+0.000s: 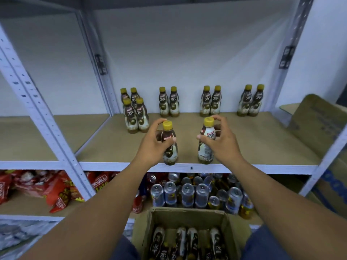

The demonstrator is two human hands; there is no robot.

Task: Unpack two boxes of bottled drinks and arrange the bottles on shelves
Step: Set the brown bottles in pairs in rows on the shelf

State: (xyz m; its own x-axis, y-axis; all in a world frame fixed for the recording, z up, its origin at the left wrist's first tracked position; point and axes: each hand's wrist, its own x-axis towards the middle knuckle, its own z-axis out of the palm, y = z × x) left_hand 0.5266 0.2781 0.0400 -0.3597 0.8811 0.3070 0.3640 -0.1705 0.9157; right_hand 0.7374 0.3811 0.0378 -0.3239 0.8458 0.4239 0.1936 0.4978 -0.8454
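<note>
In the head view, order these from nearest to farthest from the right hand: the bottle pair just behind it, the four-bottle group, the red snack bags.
1. Bottle pair, shelf back, just behind the right hand.
2. Four-bottle group, back left of the same shelf.
3. Red snack bags, lower shelf, far left.

Open brown cardboard box (187,212) at btm: near wall cut off by frame edge. Yellow-capped bottles lying inside it (191,241) also cut off, labels blurred.

Left hand (152,145) covers left flank of brown-labelled yellow-cap bottle (170,153). Right hand (219,141) covers right flank of white-labelled yellow-cap bottle (206,147); small print unreadable.

Rear-left group of four: back pair of bottles (129,93) partly behind front pair.

Tilted brown cardboard box at rt (319,124) cut off by rt edge, its print illegible.

Silver drink cans (187,194): rear rows hidden under white metal shelf rail (244,168).
</note>
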